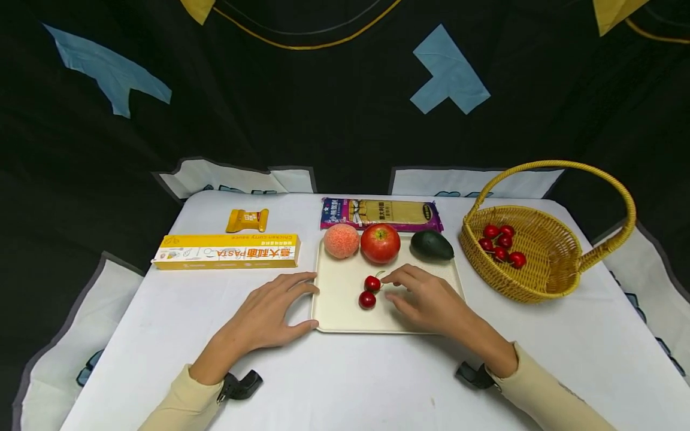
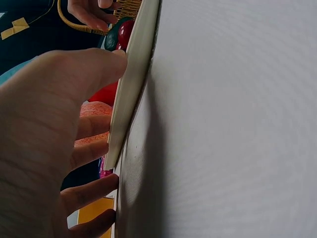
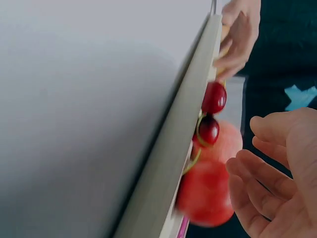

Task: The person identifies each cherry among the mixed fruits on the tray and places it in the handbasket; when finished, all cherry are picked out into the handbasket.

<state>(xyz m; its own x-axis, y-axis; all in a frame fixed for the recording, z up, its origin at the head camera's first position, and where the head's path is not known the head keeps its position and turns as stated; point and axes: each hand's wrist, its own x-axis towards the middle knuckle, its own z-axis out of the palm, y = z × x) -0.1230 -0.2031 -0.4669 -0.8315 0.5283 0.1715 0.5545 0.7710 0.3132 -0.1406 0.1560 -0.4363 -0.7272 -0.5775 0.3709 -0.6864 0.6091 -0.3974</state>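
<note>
Two red cherries (image 1: 368,293) with stems lie on a cream tray (image 1: 336,323), one in front of the other. Just right of them hovers my right hand (image 1: 426,299), its fingers loosely bent; the right wrist view shows nothing between fingers and thumb. My left hand (image 1: 272,311) rests at the tray's left edge, fingers spread and fairly straight, with the thumb tip (image 2: 119,62) against the rim. Along the tray's back lie a rough pinkish-orange peach-like fruit (image 1: 341,240), a red apple (image 1: 380,243) and a dark green avocado (image 1: 432,245).
A yellow wicker basket (image 1: 555,257) with a tall handle stands at right, holding several cherries (image 1: 500,242). Behind the tray lies a purple pasta packet (image 1: 383,214). Left are a yellow-and-white pasta box (image 1: 226,251) and a small orange-yellow wrapped snack (image 1: 247,221).
</note>
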